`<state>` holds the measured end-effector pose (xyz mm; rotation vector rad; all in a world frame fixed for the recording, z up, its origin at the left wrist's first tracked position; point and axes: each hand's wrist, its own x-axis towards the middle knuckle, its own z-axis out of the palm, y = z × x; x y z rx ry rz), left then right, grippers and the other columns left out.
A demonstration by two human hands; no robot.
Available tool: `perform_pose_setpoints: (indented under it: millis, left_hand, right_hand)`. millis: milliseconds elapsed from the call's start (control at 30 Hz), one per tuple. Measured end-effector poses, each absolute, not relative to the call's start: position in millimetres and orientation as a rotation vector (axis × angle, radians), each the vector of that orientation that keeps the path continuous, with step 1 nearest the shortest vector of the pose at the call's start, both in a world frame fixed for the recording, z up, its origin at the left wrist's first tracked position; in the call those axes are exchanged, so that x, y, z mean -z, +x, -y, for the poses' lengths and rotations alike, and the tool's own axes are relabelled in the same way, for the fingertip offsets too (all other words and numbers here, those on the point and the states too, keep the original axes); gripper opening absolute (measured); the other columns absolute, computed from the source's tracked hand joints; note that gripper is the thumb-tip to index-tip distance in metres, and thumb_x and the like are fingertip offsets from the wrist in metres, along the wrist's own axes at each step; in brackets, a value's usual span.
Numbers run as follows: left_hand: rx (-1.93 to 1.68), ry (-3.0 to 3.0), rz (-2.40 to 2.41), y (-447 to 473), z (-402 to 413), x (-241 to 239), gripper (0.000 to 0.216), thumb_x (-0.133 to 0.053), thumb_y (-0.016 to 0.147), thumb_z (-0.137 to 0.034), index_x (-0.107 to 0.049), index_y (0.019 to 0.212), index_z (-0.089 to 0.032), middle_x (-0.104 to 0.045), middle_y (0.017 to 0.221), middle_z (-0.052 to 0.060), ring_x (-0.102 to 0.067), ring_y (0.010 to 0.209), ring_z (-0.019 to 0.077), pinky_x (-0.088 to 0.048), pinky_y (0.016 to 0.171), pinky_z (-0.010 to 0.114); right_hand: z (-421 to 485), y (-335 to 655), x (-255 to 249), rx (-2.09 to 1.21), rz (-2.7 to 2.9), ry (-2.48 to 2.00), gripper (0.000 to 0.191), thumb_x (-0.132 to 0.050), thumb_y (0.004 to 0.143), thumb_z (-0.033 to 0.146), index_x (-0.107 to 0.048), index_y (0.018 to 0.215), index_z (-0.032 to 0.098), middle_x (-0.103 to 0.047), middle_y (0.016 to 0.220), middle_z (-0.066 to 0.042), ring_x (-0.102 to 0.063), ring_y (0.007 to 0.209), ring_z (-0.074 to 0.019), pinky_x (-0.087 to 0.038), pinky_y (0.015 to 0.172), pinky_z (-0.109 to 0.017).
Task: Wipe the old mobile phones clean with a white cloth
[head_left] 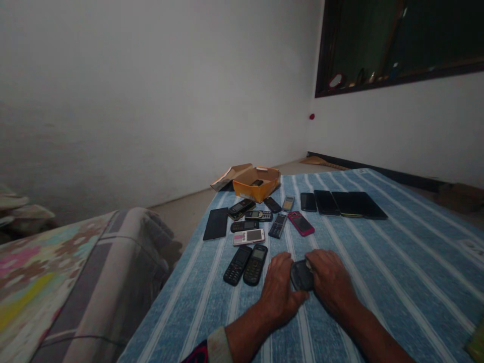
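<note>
A dark mobile phone with rounded corners is held between my two hands low over the striped cloth. My left hand grips its left side, thumb along the near edge. On its right side, my right hand is closed round the other edge, and the fingers hide part of it. Just left of my left hand lie two black keypad phones side by side. Farther off are a white and pink phone, a magenta-edged phone and several other keypad phones.
An open orange cardboard box with a phone inside stands at the far end of the blue striped cloth. Several dark flat devices lie to its right, and a black flat item lies left. A covered surface is at left.
</note>
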<state>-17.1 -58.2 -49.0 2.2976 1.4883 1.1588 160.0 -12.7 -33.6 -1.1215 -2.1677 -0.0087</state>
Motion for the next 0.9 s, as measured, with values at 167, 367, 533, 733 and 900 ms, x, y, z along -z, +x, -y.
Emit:
perform_pose_setpoints:
  millis: [167,367,533,733,900]
  left_hand:
    - [-1.21,2.375,-1.434,-15.2,61.5,49.2,0.068,-0.063,0.072,-0.018,-0.038,0.135,-0.015,-0.048,0.138,0.021,-0.045,0.133,0.0358,-0.043,0.104,0.061]
    - [-1.181,2.49,-1.353,-10.4,66.9,31.7,0.065,-0.055,0.079,-0.015,-0.031,0.139,-0.012,-0.05,0.135,0.022,-0.049,0.127,0.0348,-0.046,0.1,0.057]
    - [-1.124,2.488,-1.41,-3.8,69.4,16.7,0.042,-0.051,0.084,-0.014,-0.042,0.125,-0.015,-0.062,0.103,0.013,-0.06,0.093,0.0278,-0.052,0.082,0.046]
    - [-1.108,2.547,-1.442,-2.6,71.4,12.3,0.041,-0.051,0.085,-0.014,-0.041,0.124,-0.015,-0.062,0.099,0.013,-0.059,0.089,0.0277,-0.051,0.078,0.045]
    - [-1.105,2.582,-1.443,-4.2,71.6,15.0,0.048,-0.051,0.085,-0.014,-0.037,0.131,-0.012,-0.063,0.102,0.015,-0.06,0.091,0.0293,-0.052,0.078,0.046]
  right_hand:
    - [20.6,151.8,27.4,0.02,2.146,-0.972,0.026,-0.041,0.088,0.007,-0.061,0.097,0.021,-0.063,0.089,-0.005,-0.055,0.085,-0.0207,-0.036,0.098,-0.043]
    - [29.8,146.2,18.1,0.004,2.118,-0.897,0.03,-0.037,0.088,0.004,-0.059,0.101,0.021,-0.063,0.094,-0.006,-0.056,0.09,-0.0203,-0.032,0.105,-0.046]
    - [27.4,154.0,17.5,0.006,2.121,-0.927,0.029,-0.04,0.085,0.006,-0.059,0.101,0.02,-0.064,0.093,-0.005,-0.057,0.09,-0.0209,-0.032,0.105,-0.048]
    - [20.5,163.9,18.9,0.077,2.071,-0.972,0.031,-0.042,0.079,0.005,-0.06,0.1,0.019,-0.065,0.089,-0.005,-0.058,0.084,-0.021,-0.036,0.102,-0.047]
    - [15.6,168.5,18.0,0.094,2.013,-0.956,0.03,-0.042,0.081,0.006,-0.062,0.099,0.019,-0.064,0.081,-0.005,-0.057,0.079,-0.0211,-0.043,0.092,-0.043]
